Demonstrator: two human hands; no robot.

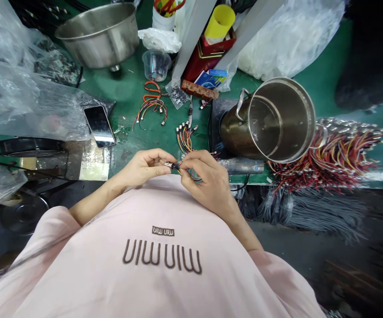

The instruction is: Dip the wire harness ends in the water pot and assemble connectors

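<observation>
My left hand (145, 167) pinches a small silver metal connector (169, 164) between thumb and fingertips, close to my shirt at the bench's front edge. Thin wires (177, 167) run from the connector toward my right hand (207, 174), whose thumb and forefinger are closed on them. Exactly where those fingertips press is partly hidden. Just beyond my hands lies a small bunch of wired connectors (185, 138), yellow, red and black. Farther left, more loose wired connectors (152, 105) rest beside orange-handled scissors (152, 90).
A steel pot (237, 128) stands right of my hands, beside a large pile of red and yellow wires (330, 154). Grey cables (313, 210) hang lower right. A phone (100, 126), plastic bags (39, 101) and a metal basin (101, 42) occupy the left.
</observation>
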